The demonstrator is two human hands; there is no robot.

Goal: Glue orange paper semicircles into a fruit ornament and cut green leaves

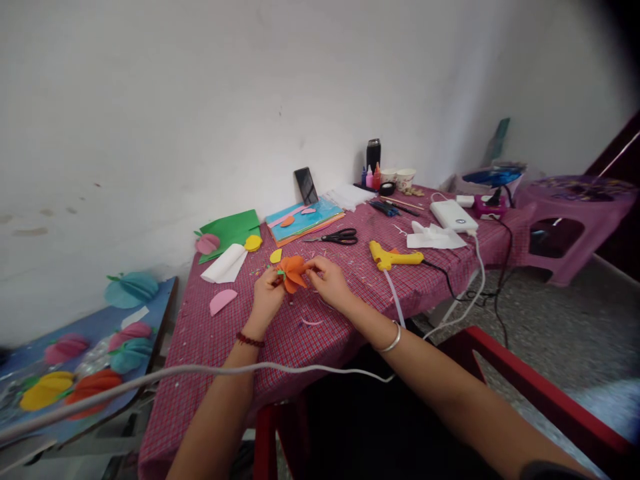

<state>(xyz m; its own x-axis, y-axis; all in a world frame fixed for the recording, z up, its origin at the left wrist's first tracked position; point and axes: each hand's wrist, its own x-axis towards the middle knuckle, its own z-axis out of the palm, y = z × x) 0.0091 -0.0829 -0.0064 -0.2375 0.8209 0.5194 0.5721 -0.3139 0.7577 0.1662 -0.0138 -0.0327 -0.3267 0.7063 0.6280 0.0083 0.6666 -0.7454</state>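
Holding an orange flower (293,273) just above the counter (280,340), the left hand (269,291) pinches its green end, the right hand (327,283) a petal's edge (scissors (345,236) lie behind, a yellow glue gun (400,259) to the right).

Orange flower (293,272): matt, papery petals (foam or card, can't tell). Tablecloth (210,333): checked woven-look fabric. Glue gun (393,258): smooth yellow plastic. Scissors (343,236): blk plastic handles, metal blades. Phone (306,185): glossy scrn. Stool (565,208): pink plastic, smooth sides. Bangle (396,341): shiny silvery metal. Wall (200,100): matt, w/ rough patches lower L.
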